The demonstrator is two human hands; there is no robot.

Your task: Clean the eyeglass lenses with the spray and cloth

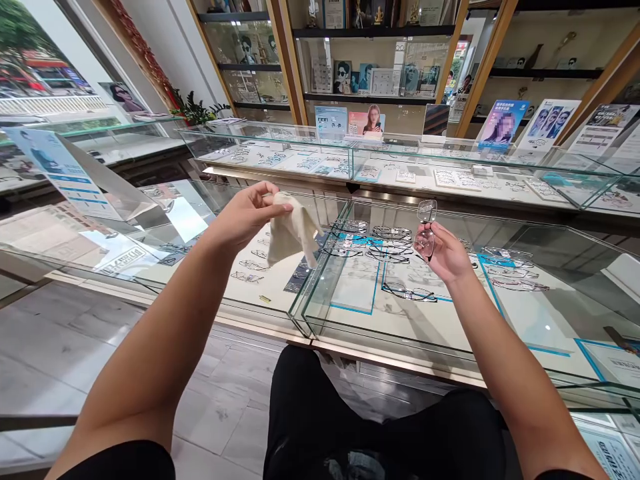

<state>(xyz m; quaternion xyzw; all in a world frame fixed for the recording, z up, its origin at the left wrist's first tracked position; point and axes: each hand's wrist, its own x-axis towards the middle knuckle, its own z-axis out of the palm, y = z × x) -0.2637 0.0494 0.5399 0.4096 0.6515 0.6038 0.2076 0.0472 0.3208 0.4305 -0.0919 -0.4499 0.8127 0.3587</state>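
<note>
My left hand (253, 210) pinches a cream-coloured cleaning cloth (291, 233) by its upper edge, and the cloth hangs down above the glass counter. Farther right, my right hand (447, 253) grips a pair of eyeglasses (425, 243), turned so that one lens sits above the other. Cloth and eyeglasses are well apart. Below them, inside the counter, lie several rows of eyeglass frames (409, 293) under the glass.
The glass display counter (310, 337) runs across in front of my knees. On its left stands a tilted advertising card (65, 173). Behind is a second glass case (280, 133) with several posters (503, 125) on top. Tall wall shelves (373, 31) rise at the back.
</note>
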